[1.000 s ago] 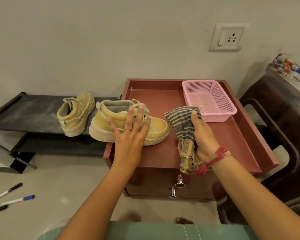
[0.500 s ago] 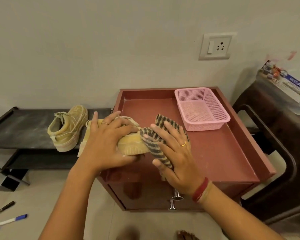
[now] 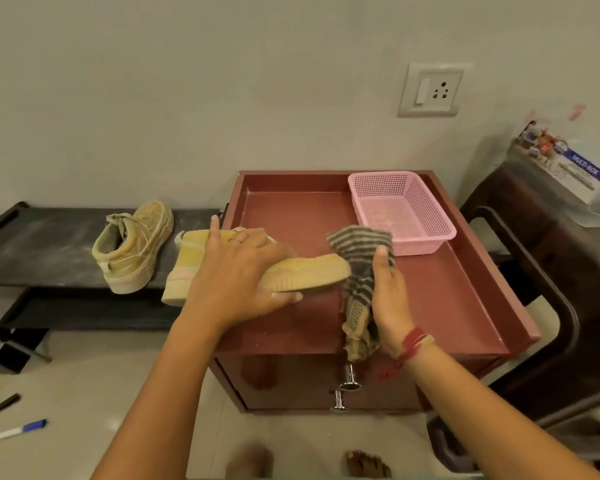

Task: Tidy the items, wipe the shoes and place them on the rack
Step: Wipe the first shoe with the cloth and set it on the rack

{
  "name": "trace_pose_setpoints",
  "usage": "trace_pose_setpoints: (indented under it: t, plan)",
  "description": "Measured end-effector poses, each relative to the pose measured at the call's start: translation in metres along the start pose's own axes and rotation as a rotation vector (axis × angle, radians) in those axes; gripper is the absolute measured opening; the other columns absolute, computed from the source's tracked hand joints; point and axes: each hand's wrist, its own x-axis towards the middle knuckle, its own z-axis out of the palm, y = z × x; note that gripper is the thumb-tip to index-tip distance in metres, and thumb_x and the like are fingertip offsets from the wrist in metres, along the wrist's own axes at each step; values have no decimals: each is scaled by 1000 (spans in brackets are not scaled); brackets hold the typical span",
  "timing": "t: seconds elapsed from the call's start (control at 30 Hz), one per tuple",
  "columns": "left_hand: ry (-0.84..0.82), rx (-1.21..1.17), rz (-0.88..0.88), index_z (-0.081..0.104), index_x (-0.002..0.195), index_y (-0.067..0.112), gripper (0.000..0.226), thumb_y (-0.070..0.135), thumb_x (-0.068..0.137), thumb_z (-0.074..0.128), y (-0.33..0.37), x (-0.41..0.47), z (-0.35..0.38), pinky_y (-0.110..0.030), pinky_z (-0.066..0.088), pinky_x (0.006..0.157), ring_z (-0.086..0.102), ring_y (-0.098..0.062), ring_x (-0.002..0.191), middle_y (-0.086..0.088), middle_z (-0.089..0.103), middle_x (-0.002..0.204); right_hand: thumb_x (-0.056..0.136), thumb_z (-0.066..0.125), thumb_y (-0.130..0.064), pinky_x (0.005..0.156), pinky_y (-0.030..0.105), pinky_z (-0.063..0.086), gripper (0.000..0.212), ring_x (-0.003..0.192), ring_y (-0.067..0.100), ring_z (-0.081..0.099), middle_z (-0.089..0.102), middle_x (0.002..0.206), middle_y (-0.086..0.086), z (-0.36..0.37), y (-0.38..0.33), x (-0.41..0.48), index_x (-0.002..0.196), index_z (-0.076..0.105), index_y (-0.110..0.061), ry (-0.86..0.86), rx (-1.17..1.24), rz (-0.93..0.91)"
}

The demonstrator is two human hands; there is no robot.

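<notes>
We counted 2 shoes: rack shoe (image 3: 132, 247) at 9 o'clock, cabinet shoe (image 3: 305, 275) at centre | 1 cloth (image 3: 359, 258) | 1 basket (image 3: 420, 245) at 1 o'clock | 2 pens (image 3: 14, 432) at 8 o'clock

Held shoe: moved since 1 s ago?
Yes. Left hand has tipped the shoe up from flat on the cabinet, sole now facing the camera; heel still overhangs its left edge.

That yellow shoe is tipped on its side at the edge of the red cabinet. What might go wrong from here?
The left hand grips the yellow suede shoe with its heel past the edge of the red wooden cabinet; a slip could drop it to the floor. The striped woven cloth in the right hand dangles near the metal drawer knobs and might snag.
</notes>
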Motion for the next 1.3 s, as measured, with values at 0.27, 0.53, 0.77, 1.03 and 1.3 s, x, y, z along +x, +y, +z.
trace_pose_setpoints:
  t: [0.27,0.53,0.77,1.03,1.3]
  plan:
    - [9,-70,44,62,86,26,38,54,71,40,0,-3,4,-59,5,115,57,-18,121,6,70,101,95,22,-58,116,54,8,48,146,13,1,18,155,-18,20,17,-34,141,27,-47,-252,-913,-688]
    - [-38,0,121,66,115,34,49,64,77,59,5,-2,7,-58,9,115,57,-16,121,4,71,111,94,37,-53,105,27,40,41,117,3,53,61,120,-9,20,18,-6,120,56,-27,-158,-101,-44]
    - [143,-87,64,69,111,28,56,67,74,51,1,-10,-1,-63,21,110,61,-16,114,8,71,108,95,41,-47,91,27,51,37,111,14,60,62,121,7,7,-9,-5,122,55,-24,203,200,-48]
    - [183,-151,127,67,111,17,51,57,82,54,-5,-17,2,-60,21,113,60,-17,113,3,70,111,91,28,-65,116,49,16,47,144,16,17,30,150,-13,29,6,-12,137,28,-54,-159,-374,-589]
    - [221,-128,136,66,110,18,49,56,80,58,-2,-19,5,-62,20,112,59,-14,113,6,69,110,93,42,-46,108,35,38,41,123,3,49,54,131,-3,8,-7,-3,127,51,-25,-49,-93,-342]
